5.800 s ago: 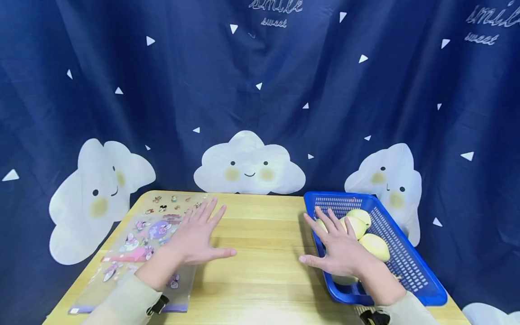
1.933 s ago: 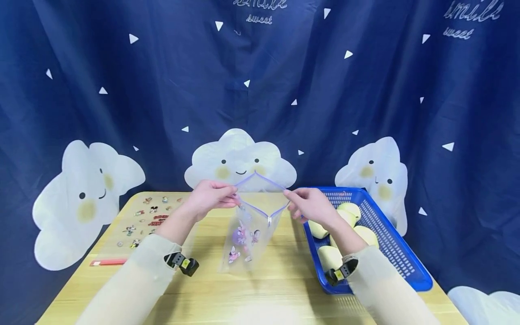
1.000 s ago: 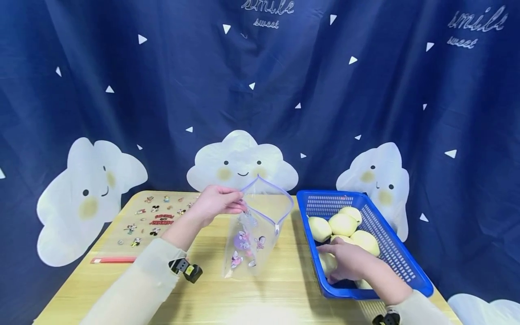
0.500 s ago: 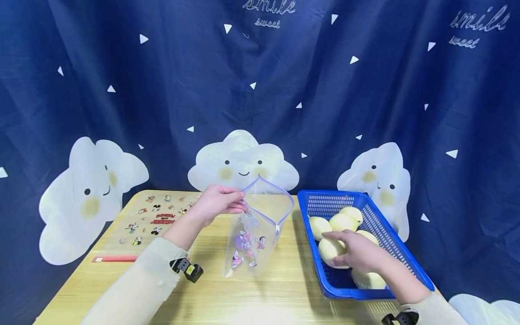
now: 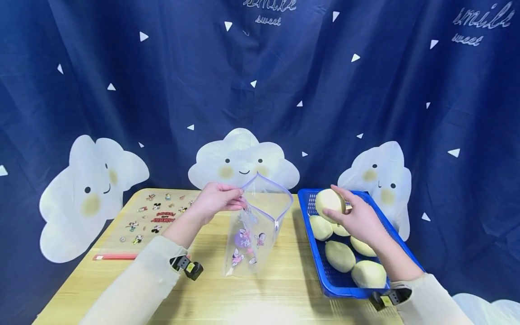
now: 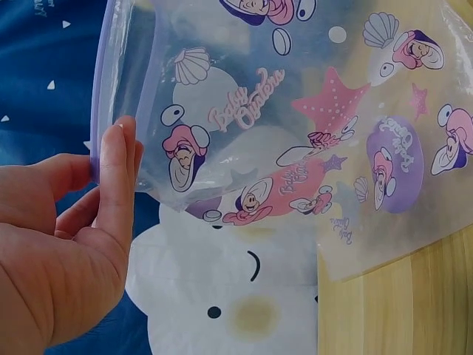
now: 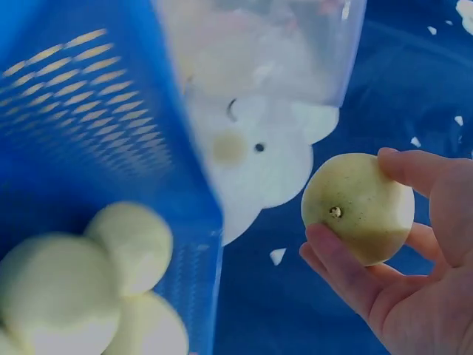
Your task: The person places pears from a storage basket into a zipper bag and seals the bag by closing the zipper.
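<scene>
My left hand (image 5: 217, 201) pinches the left edge of a clear zip bag (image 5: 260, 243) by its purple zip rim. The bag hangs over the table with its mouth spread wide and its slider at the front right; cartoon shells and a pink starfish (image 6: 330, 103) show in the left wrist view. My right hand (image 5: 359, 219) grips a round, pale yellow pear (image 5: 328, 204) between thumb and fingers, above the far part of a blue basket (image 5: 333, 291). A brown spot on the pear faces the camera in the right wrist view. Several more pears (image 5: 340, 256) lie in the basket.
A flat clear bag (image 5: 138, 221) with small cartoon prints and a red zip strip lies on the left of the wooden table (image 5: 203, 289). A dark blue curtain (image 5: 260, 104) with smiling clouds hangs right behind the table.
My right hand has left the bag's rim, reached into the basket, and lifted a pear up and away from me. My left hand has kept its pinch on the bag, which stays almost still.
</scene>
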The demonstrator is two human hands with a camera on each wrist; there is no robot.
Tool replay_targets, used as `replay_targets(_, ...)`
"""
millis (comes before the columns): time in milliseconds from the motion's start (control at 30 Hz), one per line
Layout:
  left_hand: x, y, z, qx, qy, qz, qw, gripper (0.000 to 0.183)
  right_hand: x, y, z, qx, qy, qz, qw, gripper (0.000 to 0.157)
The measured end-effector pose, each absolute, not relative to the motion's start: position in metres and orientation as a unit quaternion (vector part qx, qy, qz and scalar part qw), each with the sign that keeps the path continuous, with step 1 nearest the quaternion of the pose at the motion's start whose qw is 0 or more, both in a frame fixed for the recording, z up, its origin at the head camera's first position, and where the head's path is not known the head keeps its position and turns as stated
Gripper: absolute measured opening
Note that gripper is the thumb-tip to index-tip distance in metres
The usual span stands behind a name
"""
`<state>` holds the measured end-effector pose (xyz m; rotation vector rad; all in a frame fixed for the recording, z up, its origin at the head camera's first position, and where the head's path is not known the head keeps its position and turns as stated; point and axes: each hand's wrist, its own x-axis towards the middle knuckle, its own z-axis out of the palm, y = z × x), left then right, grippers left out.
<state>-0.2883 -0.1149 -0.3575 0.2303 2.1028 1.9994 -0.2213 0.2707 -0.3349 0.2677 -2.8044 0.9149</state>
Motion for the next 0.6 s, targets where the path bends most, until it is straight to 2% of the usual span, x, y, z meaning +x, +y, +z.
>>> replay_targets(300,-0.286,-0.113,-0.354,0.076,0.719,0.682,0.107,0.036,-0.239,0.218,-0.301,0.085,-0.915,0.385,0.081,0.083)
replay_targets(600,-0.285,-0.106,-0.352,0.074,0.715,0.687,0.107,0.035,-0.253,0.169,-0.299,0.155,-0.925,0.342,0.056,0.069)
